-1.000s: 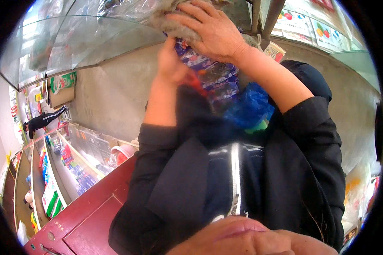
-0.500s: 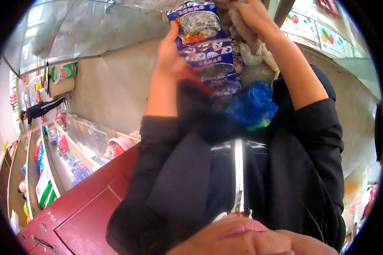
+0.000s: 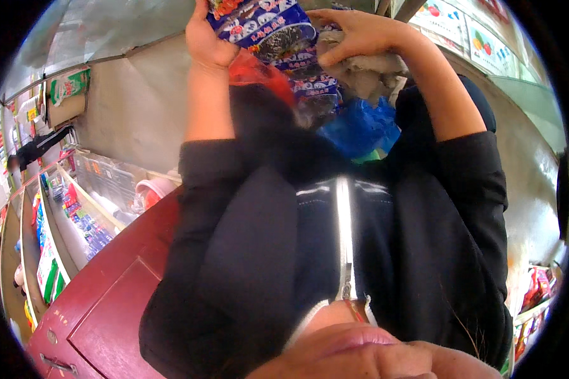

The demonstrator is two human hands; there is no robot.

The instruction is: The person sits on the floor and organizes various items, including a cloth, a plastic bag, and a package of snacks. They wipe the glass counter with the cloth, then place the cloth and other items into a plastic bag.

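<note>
Both my arms, in black sleeves, reach away from my body toward the top of the picture. My left hand (image 3: 205, 38) grips the left edge of a strip of blue snack packets (image 3: 269, 28) with dark contents. My right hand (image 3: 354, 28) holds a crumpled grey wrapping (image 3: 367, 69) against the right side of the strip, its fingers resting on the packets. Just below the strip hang a red plastic bag (image 3: 259, 69) and a blue plastic bag (image 3: 360, 126). My black zipped jacket (image 3: 335, 240) fills the middle of the picture.
A dark red wooden counter (image 3: 107, 303) lies at the lower left. Beyond it are a glass display case (image 3: 114, 183) and shelves of packaged goods (image 3: 50, 252). Posters (image 3: 480, 38) hang at the top right, and more packaged goods (image 3: 537, 290) sit at the lower right.
Both hands have lifted the packet strip further from my body. My right hand has slid off the top of the strip to its right side, with the grey wrapping.
</note>
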